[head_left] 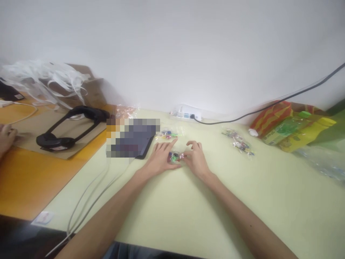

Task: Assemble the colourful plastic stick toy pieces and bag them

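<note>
Between my hands, on the pale green table, lies a small clear plastic packet with green, blue, red and dark bits inside. My left hand holds the packet from its left side, thumb below and index finger stretched out above. At the packet's right end, my right hand pinches the crinkled edge between thumb and a finger, its other fingers curled loosely. Just beyond my left fingers rests a second packet of coloured pieces. Exactly what the pieces are is too small to tell.
Left of my hands is a dark tablet, partly pixelated, with pale cables nearby. A white power strip sits by the wall. Rightward are more packets and bottles. A black headset-like frame and another person's hand are far left.
</note>
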`<move>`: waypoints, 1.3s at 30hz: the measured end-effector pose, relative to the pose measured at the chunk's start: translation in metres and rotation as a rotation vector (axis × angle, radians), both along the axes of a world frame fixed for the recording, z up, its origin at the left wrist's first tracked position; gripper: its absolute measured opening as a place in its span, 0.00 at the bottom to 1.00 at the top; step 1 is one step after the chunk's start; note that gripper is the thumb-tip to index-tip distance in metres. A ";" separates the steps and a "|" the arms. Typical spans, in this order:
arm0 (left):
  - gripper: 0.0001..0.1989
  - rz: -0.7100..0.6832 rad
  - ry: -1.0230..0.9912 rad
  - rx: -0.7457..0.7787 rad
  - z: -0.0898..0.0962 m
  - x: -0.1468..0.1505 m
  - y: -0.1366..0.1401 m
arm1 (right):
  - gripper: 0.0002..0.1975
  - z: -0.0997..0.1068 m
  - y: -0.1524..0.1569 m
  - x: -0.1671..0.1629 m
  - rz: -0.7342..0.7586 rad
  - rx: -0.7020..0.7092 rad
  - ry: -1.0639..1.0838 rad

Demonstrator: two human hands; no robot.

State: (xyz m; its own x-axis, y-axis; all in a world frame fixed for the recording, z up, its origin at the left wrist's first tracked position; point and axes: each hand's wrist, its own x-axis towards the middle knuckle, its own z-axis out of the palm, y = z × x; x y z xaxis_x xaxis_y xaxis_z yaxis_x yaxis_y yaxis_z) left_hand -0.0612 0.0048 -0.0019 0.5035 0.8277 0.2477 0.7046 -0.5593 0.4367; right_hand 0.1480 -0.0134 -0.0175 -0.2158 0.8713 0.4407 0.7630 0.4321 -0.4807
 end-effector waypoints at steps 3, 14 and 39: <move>0.53 -0.008 0.015 0.012 -0.001 0.000 0.001 | 0.07 -0.014 0.010 -0.001 0.032 -0.015 0.084; 0.43 0.067 -0.008 0.040 -0.001 0.008 0.001 | 0.19 0.000 -0.003 0.030 0.066 -0.341 0.567; 0.30 -0.011 -0.623 -0.427 0.007 0.016 -0.002 | 0.13 0.029 -0.052 0.061 0.261 0.177 0.292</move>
State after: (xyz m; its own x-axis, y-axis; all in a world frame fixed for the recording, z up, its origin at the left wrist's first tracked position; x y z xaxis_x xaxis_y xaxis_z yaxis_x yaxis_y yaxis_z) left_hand -0.0455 0.0028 0.0049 0.3842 0.9113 0.1480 0.2521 -0.2578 0.9328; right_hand 0.2094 -0.0655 0.0116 -0.2630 0.7096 0.6537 0.4604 0.6877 -0.5613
